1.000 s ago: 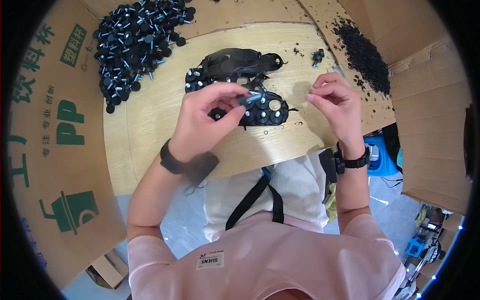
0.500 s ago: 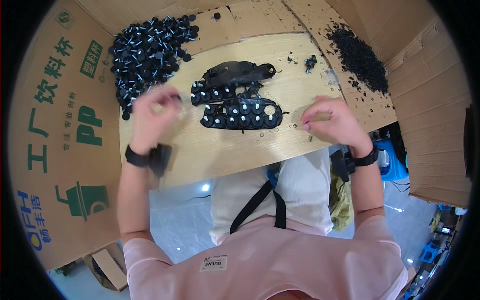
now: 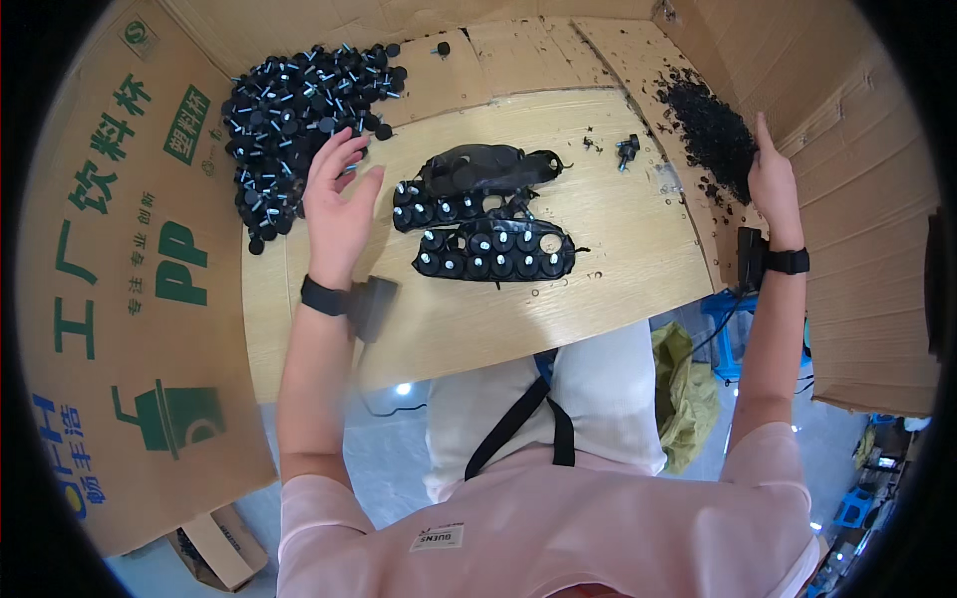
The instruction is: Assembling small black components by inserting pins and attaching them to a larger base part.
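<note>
My left hand is spread open over the wooden tabletop, its fingertips at the edge of a big heap of black screw-footed knobs. My right hand reaches far right into a pile of small black bits by the cardboard wall; whether it holds any is hidden. Between the hands lie two black strips filled with rows of knobs, a second strip behind it, and an empty black strip behind those.
Cardboard walls with green print stand on the left, back and right of the table. A single loose knob lies near the right pile. Below the table's front edge are my apron and the floor.
Both hands left the filled strips at the centre and spread apart: the left went out to the knob heap, the right out to the pile of small black bits.
</note>
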